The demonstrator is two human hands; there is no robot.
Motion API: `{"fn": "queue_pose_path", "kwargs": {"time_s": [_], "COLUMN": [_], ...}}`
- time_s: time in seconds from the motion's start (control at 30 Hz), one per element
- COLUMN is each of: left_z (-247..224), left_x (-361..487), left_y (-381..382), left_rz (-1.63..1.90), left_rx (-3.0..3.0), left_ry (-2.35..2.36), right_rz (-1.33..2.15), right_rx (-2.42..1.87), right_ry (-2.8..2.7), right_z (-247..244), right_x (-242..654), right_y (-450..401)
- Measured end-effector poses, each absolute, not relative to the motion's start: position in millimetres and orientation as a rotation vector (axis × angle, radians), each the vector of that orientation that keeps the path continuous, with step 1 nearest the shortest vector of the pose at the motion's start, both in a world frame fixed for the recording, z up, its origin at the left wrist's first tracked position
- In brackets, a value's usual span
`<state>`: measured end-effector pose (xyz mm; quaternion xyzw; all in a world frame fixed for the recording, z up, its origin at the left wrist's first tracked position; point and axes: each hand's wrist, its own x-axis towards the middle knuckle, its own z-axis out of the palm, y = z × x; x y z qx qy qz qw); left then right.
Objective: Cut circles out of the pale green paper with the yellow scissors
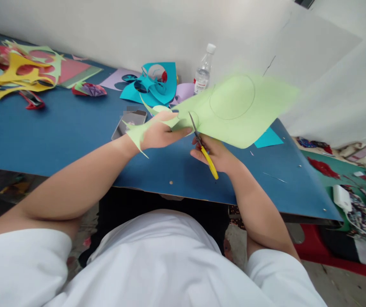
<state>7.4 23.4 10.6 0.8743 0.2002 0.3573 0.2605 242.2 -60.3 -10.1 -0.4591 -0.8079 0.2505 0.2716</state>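
open blue tabletop (58,140) left of phone (138,116), bottle (204,68) behind green sheet (234,121)

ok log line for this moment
left hand: holding green paper sheet | right hand: holding yellow-handled scissors at paper | smartphone: on blue table | bottle: upright

Yellow-handled scissors (205,152), blades against a raised, pale-green, circle-marked sheet (234,108)

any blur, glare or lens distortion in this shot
Head view: motion blur softens the far edge of the light green paper sheet; the yellow-handled metal scissors look sharper. Head view: wide-angle stretch enlarges the forearms and white sleeves near the bottom. Head view: pale, soft light on the white wall, with no harsh glare there.
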Motion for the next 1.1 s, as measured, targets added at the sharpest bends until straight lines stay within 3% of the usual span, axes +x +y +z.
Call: {"fn": "queue_pose_path", "kwargs": {"time_s": [0.27,0.67,1.1], "left_z": [13.2,12.0,10.5], "left_x": [6.7,13.7,16.1], "left_y": [10.0,1.1,-4.3], "left_rz": [0.835,0.844,0.855], "left_rx": [1.989,1.743,1.682], "left_ry": [0.891,0.834,0.867], "right_rz": [0.792,1.016,0.972], "right_rx": [-1.247,-1.093,-1.149], "right_ry": [-2.05,-1.842,-1.793], "right_z": [-9.0,-24.3,-23.2], "right_x": [241.8,238.4,233.1], "right_y": [-61.8,-63.1,-65.6]}}
